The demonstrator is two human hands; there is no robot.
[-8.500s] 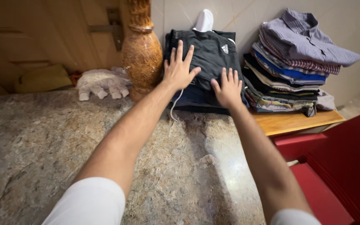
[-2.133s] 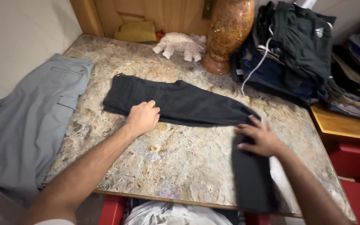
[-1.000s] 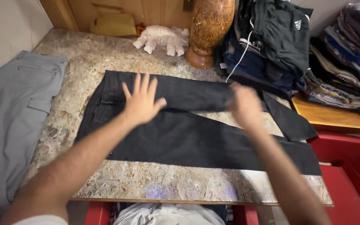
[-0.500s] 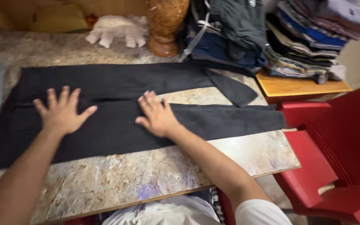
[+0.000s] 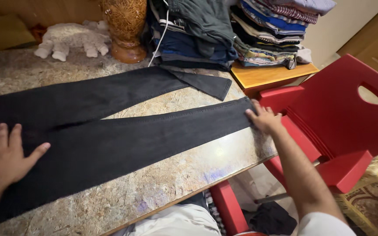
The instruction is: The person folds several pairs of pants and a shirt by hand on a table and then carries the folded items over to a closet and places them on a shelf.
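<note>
A pair of black trousers (image 5: 123, 135) lies spread flat across the speckled stone tabletop (image 5: 206, 157), its legs pointing right. My left hand (image 5: 5, 155) presses flat on the trousers near the waist, fingers apart. My right hand (image 5: 264, 118) rests on the hem of the nearer leg at the table's right edge, fingers on the cloth. The farther leg (image 5: 197, 83) ends with its hem folded at an angle under a pile of clothes.
A dark folded pile (image 5: 197, 32) and a striped, multicoloured pile (image 5: 272, 30) stand at the back, the latter on a wooden stand (image 5: 272, 74). A brown vase (image 5: 125, 26) and white plush toy (image 5: 71, 39) sit behind. Red plastic chairs (image 5: 342, 118) crowd the right.
My right hand slid from the middle of the nearer leg out to its hem. My left hand moved left toward the waist. The view swung right.
</note>
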